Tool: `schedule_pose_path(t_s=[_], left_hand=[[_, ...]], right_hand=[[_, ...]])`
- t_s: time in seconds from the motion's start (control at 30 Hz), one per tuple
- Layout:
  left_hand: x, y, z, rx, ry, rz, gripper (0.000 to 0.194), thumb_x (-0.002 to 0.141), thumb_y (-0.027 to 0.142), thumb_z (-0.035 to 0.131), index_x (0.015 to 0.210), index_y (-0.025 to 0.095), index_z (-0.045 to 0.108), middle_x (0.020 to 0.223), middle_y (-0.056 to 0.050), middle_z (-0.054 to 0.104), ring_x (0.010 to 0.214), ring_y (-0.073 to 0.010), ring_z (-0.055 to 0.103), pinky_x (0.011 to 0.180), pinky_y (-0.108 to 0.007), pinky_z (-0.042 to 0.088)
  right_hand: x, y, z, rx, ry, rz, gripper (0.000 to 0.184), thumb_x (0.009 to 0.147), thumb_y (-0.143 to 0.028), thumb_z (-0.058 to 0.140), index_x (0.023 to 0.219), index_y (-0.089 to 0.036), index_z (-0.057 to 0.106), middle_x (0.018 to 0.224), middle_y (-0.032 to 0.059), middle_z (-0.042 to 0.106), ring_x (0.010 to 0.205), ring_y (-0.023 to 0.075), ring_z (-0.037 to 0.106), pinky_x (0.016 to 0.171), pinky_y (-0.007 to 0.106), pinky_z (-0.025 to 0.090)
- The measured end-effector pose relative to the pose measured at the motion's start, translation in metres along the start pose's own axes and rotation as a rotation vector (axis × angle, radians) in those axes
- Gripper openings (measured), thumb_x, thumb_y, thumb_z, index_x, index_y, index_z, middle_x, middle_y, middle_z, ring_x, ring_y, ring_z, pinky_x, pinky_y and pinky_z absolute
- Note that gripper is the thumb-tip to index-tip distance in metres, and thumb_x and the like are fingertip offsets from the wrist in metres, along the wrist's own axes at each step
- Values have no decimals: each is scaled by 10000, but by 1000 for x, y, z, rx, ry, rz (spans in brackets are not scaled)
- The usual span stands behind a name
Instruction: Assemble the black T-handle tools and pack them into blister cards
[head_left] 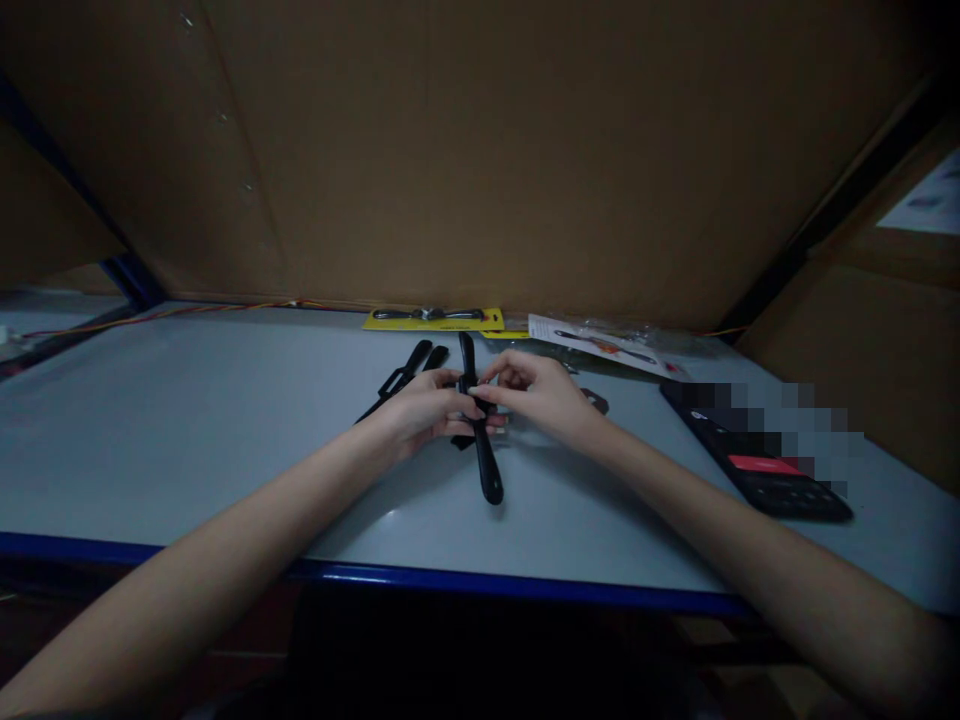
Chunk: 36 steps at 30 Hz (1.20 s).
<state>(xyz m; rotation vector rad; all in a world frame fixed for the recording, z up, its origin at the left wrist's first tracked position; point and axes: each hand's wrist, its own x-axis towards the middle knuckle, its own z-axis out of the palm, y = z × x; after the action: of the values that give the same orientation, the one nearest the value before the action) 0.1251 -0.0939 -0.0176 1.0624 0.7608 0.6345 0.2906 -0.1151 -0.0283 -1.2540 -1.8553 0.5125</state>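
Both my hands are over the middle of a pale grey table (225, 470). A long black rubber watch strap (486, 465) stands across the table's depth, and my left hand (427, 410) wraps its middle from the left. My right hand (532, 390) pinches the same strap near there with its fingertips, hiding part of it. Under and behind my left hand lies a second black strap (405, 371) with a buckle or loop, partly hidden. A small dark piece (595, 401) lies just beyond my right hand.
At the back, a yellow card (431, 319) holds a black strap, and a printed sheet in clear plastic (604, 345) lies beside it. A black box with a red label (757, 465) sits at right, partly pixelated. Cardboard walls surround the table, which has a blue front edge (450, 580).
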Motion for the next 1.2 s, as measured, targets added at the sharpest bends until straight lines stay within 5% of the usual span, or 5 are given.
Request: schedule_pose_path(t_s=[0.27, 0.77, 0.93, 1.07, 1.2], left_hand=[[0, -3, 0, 13, 7, -5, 468, 644, -79, 571, 1071, 54, 433, 796, -124, 661, 712, -216, 689, 746, -342, 546], [-2, 1, 4, 38, 38, 37, 413, 642, -107, 551, 1013, 50, 460, 732, -92, 648, 625, -194, 678, 628, -292, 551], [-1, 1, 3, 4, 67, 28, 571, 639, -117, 552, 1164, 14, 372, 750, -108, 651, 637, -201, 680, 662, -312, 558], [-1, 0, 2, -16, 76, 22, 677, 636, -122, 559, 1240, 24, 290, 761, -103, 655, 643, -200, 680, 656, -305, 561], [-1, 1, 2, -29, 58, 57, 597, 631, -122, 565, 1175, 20, 364, 771, -109, 654, 667, -202, 679, 673, -317, 559]], right_hand=[[-2, -6, -2, -425, 69, -229, 231, 797, -351, 605, 666, -172, 538, 645, -8, 523, 617, 119, 464, 592, 270, 310], [-4, -15, -3, -232, 40, -164, 48, 769, -208, 602, 783, -179, 638, 740, 17, 628, 684, 136, 569, 604, 262, 396], [-2, -7, -7, -139, -28, -154, 230, 739, -143, 613, 965, -180, 640, 800, 30, 657, 716, 144, 594, 630, 267, 442], [-2, -6, -13, -206, -60, -249, 119, 774, -143, 582, 836, -185, 675, 801, 32, 646, 735, 142, 587, 657, 268, 439], [-3, -10, -13, -302, -38, -274, 178, 795, -146, 552, 907, -178, 687, 818, 47, 660, 731, 147, 584, 658, 274, 427]])
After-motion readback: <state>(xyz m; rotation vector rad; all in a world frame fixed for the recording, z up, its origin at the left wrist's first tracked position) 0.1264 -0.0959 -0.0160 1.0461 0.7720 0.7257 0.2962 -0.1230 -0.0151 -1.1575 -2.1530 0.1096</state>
